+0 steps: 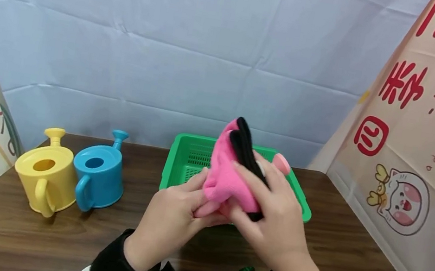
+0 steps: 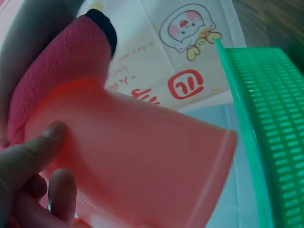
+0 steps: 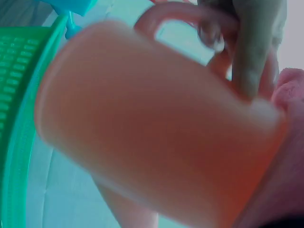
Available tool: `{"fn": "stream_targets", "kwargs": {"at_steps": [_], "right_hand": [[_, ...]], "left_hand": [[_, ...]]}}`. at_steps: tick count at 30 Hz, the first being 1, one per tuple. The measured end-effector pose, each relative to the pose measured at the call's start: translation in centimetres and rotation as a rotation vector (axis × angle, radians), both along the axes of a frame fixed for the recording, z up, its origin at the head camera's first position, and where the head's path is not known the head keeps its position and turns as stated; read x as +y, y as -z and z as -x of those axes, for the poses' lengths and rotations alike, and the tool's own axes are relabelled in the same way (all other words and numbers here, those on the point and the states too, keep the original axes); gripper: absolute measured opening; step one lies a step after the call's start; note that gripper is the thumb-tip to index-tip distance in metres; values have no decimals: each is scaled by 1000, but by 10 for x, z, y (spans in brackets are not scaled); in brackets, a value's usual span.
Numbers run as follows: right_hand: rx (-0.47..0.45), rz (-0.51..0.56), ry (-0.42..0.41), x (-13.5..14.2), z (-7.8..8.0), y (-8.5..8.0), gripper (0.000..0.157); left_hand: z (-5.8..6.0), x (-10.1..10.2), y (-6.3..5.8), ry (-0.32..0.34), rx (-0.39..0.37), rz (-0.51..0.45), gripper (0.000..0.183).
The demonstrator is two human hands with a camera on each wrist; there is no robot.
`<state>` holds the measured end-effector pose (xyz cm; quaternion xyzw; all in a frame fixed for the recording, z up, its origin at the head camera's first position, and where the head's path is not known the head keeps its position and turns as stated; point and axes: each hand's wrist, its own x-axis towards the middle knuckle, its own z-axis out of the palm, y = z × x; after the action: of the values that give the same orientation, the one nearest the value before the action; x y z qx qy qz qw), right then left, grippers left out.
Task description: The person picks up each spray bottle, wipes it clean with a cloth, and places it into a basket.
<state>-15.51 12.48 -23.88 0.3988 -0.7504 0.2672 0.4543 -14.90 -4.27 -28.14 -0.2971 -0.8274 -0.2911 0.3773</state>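
Observation:
A pink watering can (image 2: 147,152) is held over the basket, tipped so that its base faces away from me. My left hand (image 1: 174,213) grips it at the handle, which shows as a loop in the right wrist view. The can's round spout head (image 1: 281,164) sticks out past my right hand (image 1: 273,214). That hand holds a pink cloth (image 1: 232,180) with black edging against the top end of the can. In the head view, cloth and hands hide most of the can's body.
Behind the hands stands a green plastic basket (image 1: 170,161) with slotted walls. To the left, a yellow watering can (image 1: 55,177) and a blue watering can (image 1: 103,179) stand side by side on the dark wooden table (image 1: 370,270). Printed cloths hang at both sides.

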Motion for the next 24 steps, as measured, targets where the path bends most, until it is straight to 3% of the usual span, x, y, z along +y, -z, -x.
{"fn": "stream_targets", "kwargs": {"at_steps": [5, 8, 10, 15, 17, 20, 24], "right_hand": [[-337, 89, 167, 24, 10, 4, 43], [-416, 80, 221, 26, 14, 7, 42], [-365, 46, 200, 21, 12, 6, 39], [-71, -14, 36, 0, -3, -4, 35], [6, -26, -7, -8, -11, -6, 34], [58, -33, 6, -16, -17, -5, 34], [58, 2, 49, -16, -13, -2, 34]], "left_hand": [[-1, 3, -4, 6, 1, 44, 37], [0, 2, -5, -5, -13, 62, 33], [0, 1, -4, -14, -14, 55, 34], [0, -2, -2, -15, -4, 11, 25], [-1, -2, 0, -9, -10, 5, 28], [-1, -3, 1, -17, -3, -2, 48], [0, -2, 0, -26, 62, 13, 39]]}}
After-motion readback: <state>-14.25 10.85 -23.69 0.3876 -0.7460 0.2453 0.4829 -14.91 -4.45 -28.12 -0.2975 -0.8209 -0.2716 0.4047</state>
